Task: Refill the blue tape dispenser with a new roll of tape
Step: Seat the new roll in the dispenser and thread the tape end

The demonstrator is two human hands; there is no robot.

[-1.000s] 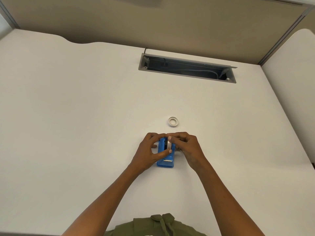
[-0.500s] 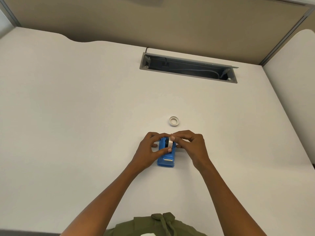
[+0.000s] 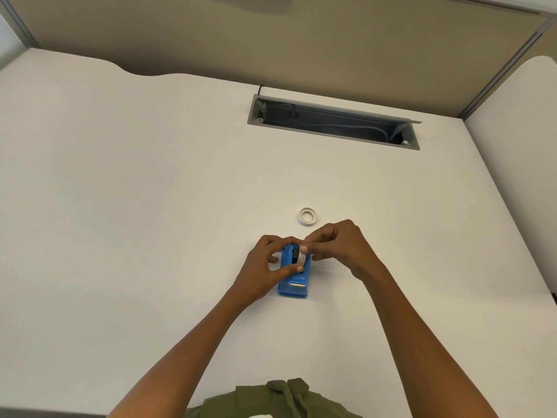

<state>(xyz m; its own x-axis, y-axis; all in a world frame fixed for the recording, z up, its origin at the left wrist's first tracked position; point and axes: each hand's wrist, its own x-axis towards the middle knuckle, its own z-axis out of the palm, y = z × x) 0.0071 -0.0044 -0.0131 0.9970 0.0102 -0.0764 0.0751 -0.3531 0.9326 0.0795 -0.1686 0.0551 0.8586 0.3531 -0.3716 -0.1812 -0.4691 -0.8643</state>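
The blue tape dispenser lies flat on the white desk, its metal cutter end toward me. My left hand grips its left side, thumb across the top. A white roll of tape stands on edge in the dispenser's well beside a black hub. My right hand pinches the roll from the right with thumb and fingers. A small white ring, an empty tape core, lies on the desk just beyond my hands.
The white desk spreads wide to the left and front. A grey cable tray opening with cables inside sits at the back. A beige partition wall stands behind, and a second desk surface lies to the right.
My right hand has drawn back to the right and lifted slightly, still pinching the roll. The left hand and dispenser have stayed in place.
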